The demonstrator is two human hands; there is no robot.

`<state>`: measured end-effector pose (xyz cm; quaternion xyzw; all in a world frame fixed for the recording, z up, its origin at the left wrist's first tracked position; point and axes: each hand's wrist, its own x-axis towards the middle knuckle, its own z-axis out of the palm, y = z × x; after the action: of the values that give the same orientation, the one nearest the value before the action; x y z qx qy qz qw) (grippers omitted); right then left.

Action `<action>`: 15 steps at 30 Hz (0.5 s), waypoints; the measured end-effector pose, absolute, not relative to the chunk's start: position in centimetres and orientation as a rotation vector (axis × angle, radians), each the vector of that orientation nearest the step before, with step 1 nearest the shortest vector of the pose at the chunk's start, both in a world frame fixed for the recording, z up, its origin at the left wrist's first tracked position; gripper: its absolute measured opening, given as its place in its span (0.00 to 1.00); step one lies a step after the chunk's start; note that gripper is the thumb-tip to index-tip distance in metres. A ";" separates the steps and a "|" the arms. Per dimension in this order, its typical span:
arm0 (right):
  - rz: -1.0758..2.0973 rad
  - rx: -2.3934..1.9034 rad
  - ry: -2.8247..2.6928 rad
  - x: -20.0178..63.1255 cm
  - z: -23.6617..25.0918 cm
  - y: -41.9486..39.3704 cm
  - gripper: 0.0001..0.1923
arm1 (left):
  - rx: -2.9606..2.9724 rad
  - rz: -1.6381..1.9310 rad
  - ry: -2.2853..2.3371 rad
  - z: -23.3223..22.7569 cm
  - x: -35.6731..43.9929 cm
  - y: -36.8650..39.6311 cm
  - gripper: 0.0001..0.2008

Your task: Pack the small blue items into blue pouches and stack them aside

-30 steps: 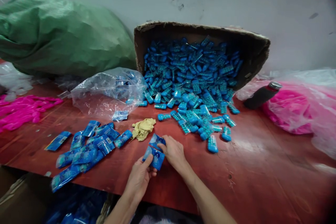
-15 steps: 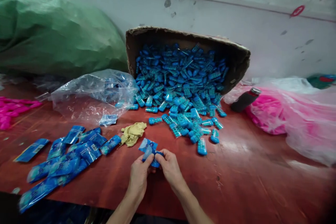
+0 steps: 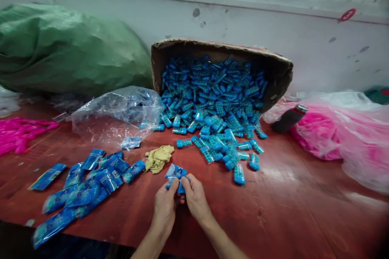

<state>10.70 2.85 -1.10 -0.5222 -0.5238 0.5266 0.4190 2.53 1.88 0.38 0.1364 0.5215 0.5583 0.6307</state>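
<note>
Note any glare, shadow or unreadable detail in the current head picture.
Head view: pale glare marks the red table at right; head view: shadow dims the inside of the cardboard box, notably at right; head view: print on the held blue packet is too soft to read.

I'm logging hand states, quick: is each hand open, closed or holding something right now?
Left hand: closed, holding blue printed packaging.
Right hand: closed, holding the blue printed packaging too.
</note>
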 end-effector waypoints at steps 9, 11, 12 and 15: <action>0.479 -1.788 -1.844 15.3 1.3 6.6 0.12 | 0.209 1.144 1.174 0.5 1.3 1.6 0.11; 0.137 -2.026 -1.874 16.3 0.9 8.0 0.08 | 0.153 1.129 1.143 0.4 1.3 1.3 0.10; 0.078 -2.073 -1.880 16.6 0.6 8.3 0.08 | 0.127 1.119 1.122 0.3 1.3 1.2 0.10; 0.088 -2.092 -1.918 16.7 -0.5 7.8 0.07 | 0.056 1.101 1.070 0.3 1.2 0.7 0.08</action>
<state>16.71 7.75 -0.48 -0.7284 -0.6677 0.0307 0.1507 1.17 0.73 0.33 0.0254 0.4841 0.4980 0.7191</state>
